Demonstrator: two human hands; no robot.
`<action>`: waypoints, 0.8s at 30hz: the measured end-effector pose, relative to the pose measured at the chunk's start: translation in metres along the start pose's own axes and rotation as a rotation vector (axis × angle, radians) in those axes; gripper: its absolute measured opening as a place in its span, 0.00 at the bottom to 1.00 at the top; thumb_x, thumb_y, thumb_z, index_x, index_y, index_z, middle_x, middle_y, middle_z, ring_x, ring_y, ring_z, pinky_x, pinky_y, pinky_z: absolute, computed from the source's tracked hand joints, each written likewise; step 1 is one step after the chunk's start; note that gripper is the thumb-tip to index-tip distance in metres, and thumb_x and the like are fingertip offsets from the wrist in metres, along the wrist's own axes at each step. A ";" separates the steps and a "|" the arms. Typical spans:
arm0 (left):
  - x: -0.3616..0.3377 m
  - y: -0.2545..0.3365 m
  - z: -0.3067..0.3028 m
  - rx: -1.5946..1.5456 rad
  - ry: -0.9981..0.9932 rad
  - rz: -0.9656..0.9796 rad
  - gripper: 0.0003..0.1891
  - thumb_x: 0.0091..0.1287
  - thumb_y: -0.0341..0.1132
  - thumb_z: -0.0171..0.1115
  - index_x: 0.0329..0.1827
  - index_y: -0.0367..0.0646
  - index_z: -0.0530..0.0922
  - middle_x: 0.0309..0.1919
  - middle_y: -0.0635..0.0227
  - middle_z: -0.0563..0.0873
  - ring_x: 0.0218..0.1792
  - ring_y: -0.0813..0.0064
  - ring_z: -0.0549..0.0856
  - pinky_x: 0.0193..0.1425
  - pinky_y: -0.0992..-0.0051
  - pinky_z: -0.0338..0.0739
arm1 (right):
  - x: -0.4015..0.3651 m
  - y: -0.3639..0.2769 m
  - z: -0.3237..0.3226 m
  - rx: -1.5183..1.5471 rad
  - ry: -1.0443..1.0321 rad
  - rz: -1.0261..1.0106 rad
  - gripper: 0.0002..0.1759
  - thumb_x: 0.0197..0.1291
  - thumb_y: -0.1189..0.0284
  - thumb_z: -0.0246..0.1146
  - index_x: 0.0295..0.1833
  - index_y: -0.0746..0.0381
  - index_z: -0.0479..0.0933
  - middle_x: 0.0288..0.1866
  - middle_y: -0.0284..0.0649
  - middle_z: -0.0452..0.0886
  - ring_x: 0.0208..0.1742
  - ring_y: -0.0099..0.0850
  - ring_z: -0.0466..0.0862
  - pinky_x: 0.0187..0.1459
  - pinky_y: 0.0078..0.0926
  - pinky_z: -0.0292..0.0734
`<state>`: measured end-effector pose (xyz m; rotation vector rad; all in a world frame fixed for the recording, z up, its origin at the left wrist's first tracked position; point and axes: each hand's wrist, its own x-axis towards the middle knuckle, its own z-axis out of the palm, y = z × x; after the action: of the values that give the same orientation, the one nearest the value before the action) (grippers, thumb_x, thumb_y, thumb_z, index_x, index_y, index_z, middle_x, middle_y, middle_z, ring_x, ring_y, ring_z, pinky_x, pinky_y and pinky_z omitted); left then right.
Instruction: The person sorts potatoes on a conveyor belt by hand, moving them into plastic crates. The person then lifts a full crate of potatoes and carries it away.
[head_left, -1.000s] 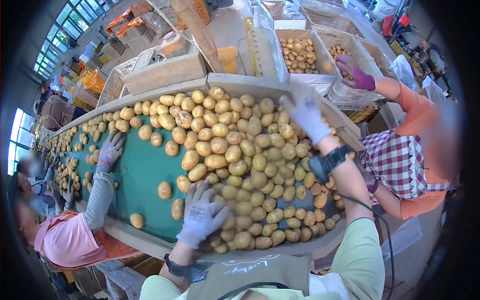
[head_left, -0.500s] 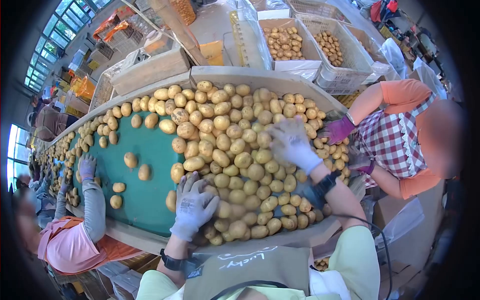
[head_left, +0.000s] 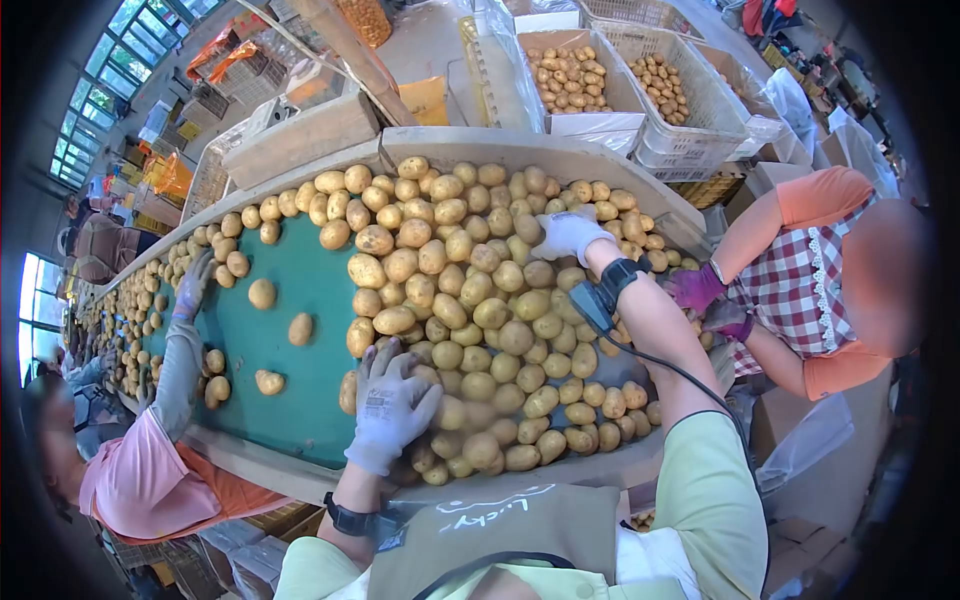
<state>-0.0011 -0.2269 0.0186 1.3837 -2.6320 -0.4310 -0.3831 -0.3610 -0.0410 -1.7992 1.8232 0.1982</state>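
- I'm standing in what looks like a produce packing shed.
- A long green belt (head_left: 250,340), edged with raised side boards (head_left: 255,472), runs off down the room, with loose potatoes (head_left: 485,285) heaped at this end.
- Beyond it, an open carton (head_left: 597,127) and a pale plastic crate (head_left: 690,150) stand side by side, both holding more.
- Gloved people work along it, one in a checked apron (head_left: 790,295).
- Big paned windows (head_left: 105,75) light the far side, near stacked crates (head_left: 240,72).
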 end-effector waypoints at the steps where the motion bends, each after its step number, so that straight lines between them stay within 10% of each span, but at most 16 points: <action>1: 0.000 -0.001 0.000 0.001 0.000 -0.001 0.10 0.67 0.45 0.71 0.34 0.50 0.92 0.62 0.63 0.87 0.78 0.47 0.72 0.86 0.44 0.54 | -0.003 0.001 0.001 0.000 0.000 -0.001 0.35 0.63 0.48 0.68 0.72 0.52 0.77 0.62 0.51 0.88 0.65 0.50 0.86 0.66 0.47 0.75; 5: 0.002 -0.007 -0.001 -0.006 0.031 0.035 0.11 0.66 0.47 0.69 0.35 0.53 0.92 0.60 0.60 0.87 0.76 0.46 0.74 0.85 0.44 0.56 | -0.026 0.025 0.040 0.421 0.127 -0.225 0.28 0.62 0.53 0.69 0.66 0.51 0.79 0.57 0.48 0.89 0.65 0.44 0.84 0.74 0.52 0.65; 10: 0.002 -0.005 -0.004 -0.065 0.013 0.010 0.10 0.66 0.45 0.72 0.33 0.50 0.91 0.62 0.63 0.86 0.78 0.48 0.71 0.86 0.45 0.54 | -0.089 -0.021 -0.018 -0.404 0.358 -0.438 0.28 0.57 0.53 0.70 0.63 0.51 0.81 0.44 0.47 0.88 0.51 0.48 0.86 0.66 0.48 0.72; 12: 0.004 -0.003 -0.008 -0.006 0.011 0.025 0.10 0.66 0.47 0.69 0.36 0.55 0.92 0.61 0.61 0.87 0.76 0.47 0.73 0.85 0.44 0.57 | -0.055 0.011 -0.031 -0.081 1.194 -0.302 0.28 0.59 0.63 0.69 0.66 0.56 0.80 0.48 0.46 0.85 0.51 0.48 0.83 0.58 0.52 0.72; 15: 0.005 -0.007 -0.006 0.000 0.003 0.012 0.10 0.66 0.48 0.69 0.36 0.55 0.92 0.61 0.62 0.87 0.77 0.48 0.73 0.85 0.44 0.57 | -0.047 0.003 -0.037 -0.093 1.240 -0.270 0.27 0.61 0.66 0.67 0.67 0.58 0.79 0.53 0.46 0.85 0.54 0.49 0.82 0.55 0.52 0.73; 17: 0.001 -0.007 -0.005 -0.004 -0.020 0.000 0.10 0.67 0.47 0.69 0.37 0.55 0.92 0.62 0.62 0.87 0.77 0.48 0.73 0.85 0.44 0.57 | -0.055 -0.012 0.025 -0.019 0.853 -0.426 0.32 0.63 0.60 0.67 0.72 0.60 0.75 0.57 0.48 0.83 0.60 0.51 0.79 0.60 0.54 0.72; 18: 0.000 -0.006 -0.006 -0.008 -0.017 -0.004 0.10 0.67 0.48 0.69 0.37 0.56 0.92 0.62 0.62 0.86 0.77 0.48 0.72 0.85 0.44 0.57 | -0.091 -0.059 0.008 -0.157 0.228 -0.274 0.37 0.63 0.56 0.68 0.75 0.60 0.73 0.61 0.48 0.83 0.61 0.52 0.78 0.61 0.54 0.71; 19: 0.000 -0.005 -0.006 -0.010 -0.010 -0.006 0.10 0.67 0.48 0.69 0.38 0.56 0.93 0.62 0.62 0.86 0.78 0.48 0.72 0.85 0.44 0.57 | -0.087 -0.038 0.099 0.008 0.821 -0.576 0.33 0.61 0.55 0.68 0.70 0.56 0.77 0.56 0.46 0.84 0.58 0.51 0.79 0.65 0.54 0.70; 21: 0.000 -0.006 -0.006 -0.019 -0.005 -0.003 0.11 0.67 0.48 0.69 0.39 0.55 0.93 0.62 0.61 0.86 0.77 0.47 0.72 0.85 0.44 0.56 | -0.119 -0.042 0.085 0.337 0.563 -0.571 0.25 0.59 0.56 0.69 0.60 0.53 0.82 0.50 0.42 0.84 0.57 0.47 0.80 0.71 0.57 0.66; 24: -0.003 -0.002 -0.006 -0.065 0.004 0.006 0.11 0.67 0.45 0.70 0.35 0.48 0.92 0.61 0.60 0.87 0.76 0.45 0.73 0.84 0.43 0.57 | -0.141 -0.011 0.083 -0.034 0.451 -0.327 0.20 0.62 0.57 0.69 0.56 0.55 0.84 0.52 0.44 0.82 0.57 0.49 0.79 0.65 0.53 0.72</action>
<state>0.0034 -0.2264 0.0236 1.3552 -2.5938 -0.5072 -0.3579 -0.1991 -0.0393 -2.2691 1.7748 -0.3289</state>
